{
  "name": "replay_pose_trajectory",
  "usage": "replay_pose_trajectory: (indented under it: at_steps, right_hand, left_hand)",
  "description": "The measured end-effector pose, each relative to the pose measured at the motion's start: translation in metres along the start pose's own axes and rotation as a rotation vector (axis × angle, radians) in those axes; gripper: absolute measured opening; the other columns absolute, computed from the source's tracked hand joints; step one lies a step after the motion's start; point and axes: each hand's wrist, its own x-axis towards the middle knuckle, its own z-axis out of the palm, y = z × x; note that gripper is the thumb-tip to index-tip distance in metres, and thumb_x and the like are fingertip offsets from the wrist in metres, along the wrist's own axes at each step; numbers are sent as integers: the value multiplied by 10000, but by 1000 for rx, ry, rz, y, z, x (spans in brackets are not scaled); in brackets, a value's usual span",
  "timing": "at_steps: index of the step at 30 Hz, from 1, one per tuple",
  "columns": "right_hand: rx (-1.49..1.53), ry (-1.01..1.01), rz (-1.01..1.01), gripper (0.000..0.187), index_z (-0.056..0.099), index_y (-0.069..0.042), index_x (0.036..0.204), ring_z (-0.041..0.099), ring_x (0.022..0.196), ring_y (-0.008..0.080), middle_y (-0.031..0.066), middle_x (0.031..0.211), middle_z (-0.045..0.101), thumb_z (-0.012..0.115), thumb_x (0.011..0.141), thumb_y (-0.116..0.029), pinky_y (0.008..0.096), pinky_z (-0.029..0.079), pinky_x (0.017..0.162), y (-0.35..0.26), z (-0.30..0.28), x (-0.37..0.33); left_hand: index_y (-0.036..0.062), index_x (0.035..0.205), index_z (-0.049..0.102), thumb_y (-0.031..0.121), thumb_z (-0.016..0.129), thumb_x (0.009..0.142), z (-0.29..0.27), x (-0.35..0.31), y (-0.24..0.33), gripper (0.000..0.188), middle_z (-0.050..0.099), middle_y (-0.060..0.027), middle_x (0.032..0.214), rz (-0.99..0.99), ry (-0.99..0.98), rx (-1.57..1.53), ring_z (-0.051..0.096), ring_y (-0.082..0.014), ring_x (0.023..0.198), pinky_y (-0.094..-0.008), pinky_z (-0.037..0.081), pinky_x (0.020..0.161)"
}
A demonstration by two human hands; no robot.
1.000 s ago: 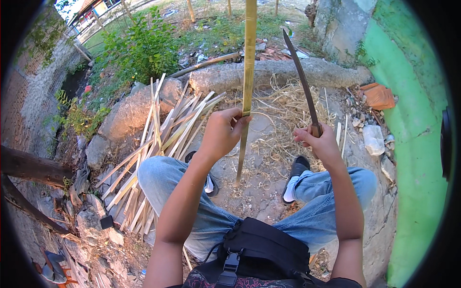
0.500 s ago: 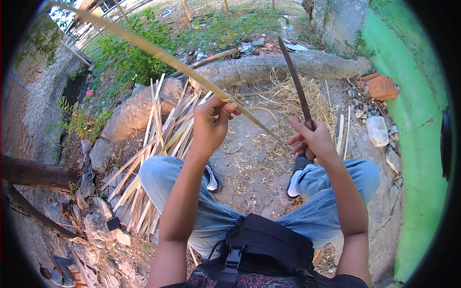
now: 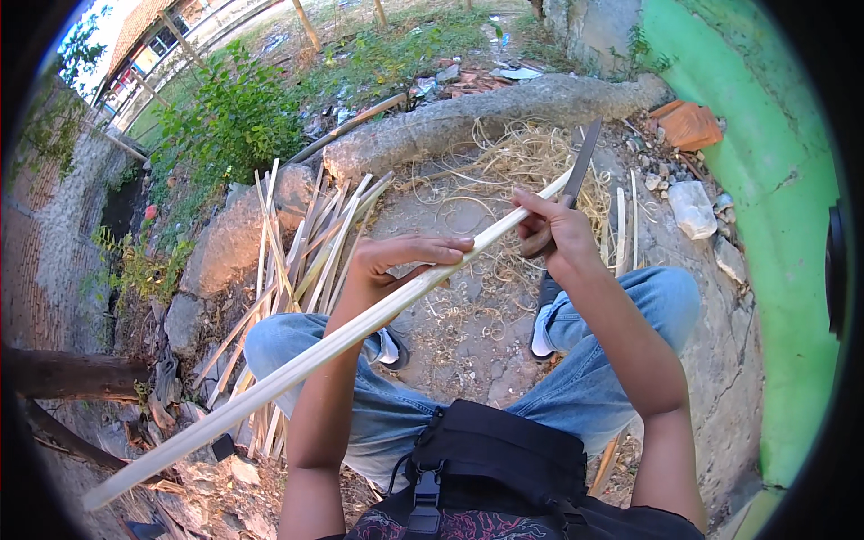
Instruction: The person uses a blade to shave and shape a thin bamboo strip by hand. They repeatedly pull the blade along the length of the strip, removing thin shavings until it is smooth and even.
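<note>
A long, pale bamboo strip slants across me, its near end at the lower left and its far end by the knife. My left hand grips it near the middle, fingers straight along the top and thumb beneath. My right hand is closed round the handle of a long knife, whose dark blade points up and away. The right fingers also touch the strip close to its far end, where strip and blade lie against each other. The knife handle is mostly hidden by my hand.
A pile of split strips lies beyond my left knee. Curly shavings cover the ground ahead, before a low concrete ledge. A green wall rises at the right, with rubble and a pale block beside it.
The strip has swung round: its long end pointed far left, and now reaches toward me at the lower left. My left hand has changed its hold. The knife has tilted rightward and come against the strip.
</note>
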Motion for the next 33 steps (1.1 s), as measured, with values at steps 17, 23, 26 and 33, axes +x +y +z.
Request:
replay_pose_trajectory:
  at_steps: [17, 23, 26, 33]
  right_hand:
    - [104, -54, -200, 293, 429, -107, 787, 677, 794, 214, 110, 929, 664, 718, 828, -88, 277, 529, 658, 5, 6, -21]
    - [-158, -128, -252, 357, 423, -104, 690, 613, 604, 120, 36, 685, 602, 764, 795, -107, 206, 454, 480, 25, 21, -37]
    - [-293, -208, -270, 355, 420, -95, 692, 593, 597, 97, 19, 665, 571, 755, 807, -115, 214, 457, 479, 34, 24, -42]
    - [-315, -537, -207, 179, 566, 10, 890, 584, 659, 67, -20, 696, 551, 707, 843, -91, 230, 549, 644, 52, 33, -70]
  left_hand:
    - [45, 857, 611, 146, 750, 759, 76, -13, 23, 197, 562, -61, 680, 335, 162, 707, 569, -243, 605, -369, 453, 555]
    - [-16, 1233, 470, 207, 697, 820, 56, -5, 45, 521, 548, -184, 1074, -160, 179, 867, 542, -339, 994, -420, 436, 846]
    - [-53, 1241, 464, 303, 662, 858, 39, -4, 43, 559, 538, -227, 1104, -349, 106, 714, 540, -364, 1023, -434, 434, 881]
    - [-14, 1272, 510, 351, 522, 968, 7, -5, 26, 475, 614, -114, 1128, -684, 111, 111, 559, -163, 1061, -315, 450, 894]
